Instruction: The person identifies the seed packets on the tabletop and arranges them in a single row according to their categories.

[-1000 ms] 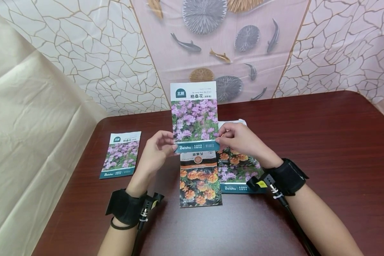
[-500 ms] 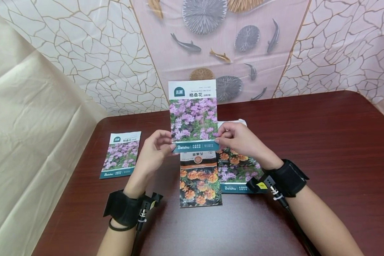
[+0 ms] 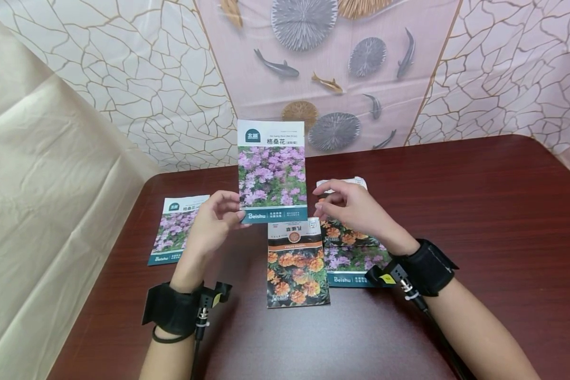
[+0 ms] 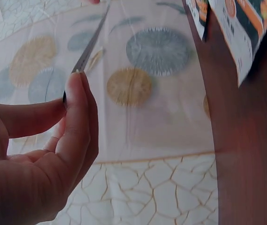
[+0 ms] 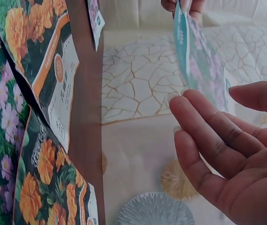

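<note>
A seed packet with pink-purple flowers (image 3: 273, 174) is held up above the table by my left hand (image 3: 214, 221), which pinches its lower left corner between thumb and fingers. In the left wrist view the packet (image 4: 90, 47) shows edge-on. My right hand (image 3: 349, 203) is apart from that packet, its thumb and fingers separated with nothing between them; the right wrist view shows the gap between thumb and fingertips (image 5: 194, 103). Beneath the held packet lies an orange marigold seed packet (image 3: 298, 269), printed upside down from my side.
Under my right hand, another marigold packet (image 3: 347, 236) overlaps a purple-flower packet (image 3: 353, 259). A further purple-flower packet (image 3: 171, 232) lies at the left, partly behind my left hand. The dark red table (image 3: 480, 211) meets a patterned cloth (image 3: 332, 95) at the back.
My right hand has let go of the purple-flower packet and stays nearly where it was. My left hand has carried the packet a little to the left.
</note>
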### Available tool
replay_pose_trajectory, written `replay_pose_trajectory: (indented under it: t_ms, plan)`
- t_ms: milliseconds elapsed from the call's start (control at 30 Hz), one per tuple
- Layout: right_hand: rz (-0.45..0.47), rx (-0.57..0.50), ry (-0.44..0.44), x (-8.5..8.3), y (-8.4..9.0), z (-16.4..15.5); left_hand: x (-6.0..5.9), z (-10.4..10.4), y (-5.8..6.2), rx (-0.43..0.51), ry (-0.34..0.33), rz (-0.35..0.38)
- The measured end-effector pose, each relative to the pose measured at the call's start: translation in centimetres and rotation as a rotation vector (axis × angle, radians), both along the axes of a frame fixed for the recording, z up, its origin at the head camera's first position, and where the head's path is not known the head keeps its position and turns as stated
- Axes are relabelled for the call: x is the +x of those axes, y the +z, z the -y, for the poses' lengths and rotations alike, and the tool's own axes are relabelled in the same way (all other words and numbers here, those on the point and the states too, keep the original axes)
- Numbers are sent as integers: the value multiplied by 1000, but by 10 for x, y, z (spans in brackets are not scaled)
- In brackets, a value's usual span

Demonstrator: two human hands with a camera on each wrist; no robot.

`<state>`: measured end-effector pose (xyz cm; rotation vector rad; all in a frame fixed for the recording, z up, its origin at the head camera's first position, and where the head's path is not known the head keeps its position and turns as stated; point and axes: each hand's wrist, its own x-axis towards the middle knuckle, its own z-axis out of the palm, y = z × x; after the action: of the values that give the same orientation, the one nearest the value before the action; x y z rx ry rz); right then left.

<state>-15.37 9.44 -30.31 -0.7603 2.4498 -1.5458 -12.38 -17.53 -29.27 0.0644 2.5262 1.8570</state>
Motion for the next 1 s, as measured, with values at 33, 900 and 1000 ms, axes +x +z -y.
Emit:
replay_pose_trajectory:
  t_ms: [33, 900, 1000]
  plan:
    - [-14, 0, 3, 1, -1, 1, 0, 3, 0, -15, 12, 7]
    - [-214, 103, 230, 35, -7, 36, -16, 68, -12, -283, 24, 231]
    - [-258, 110, 268, 37, -9, 38, -18, 73, -16, -308, 11, 272]
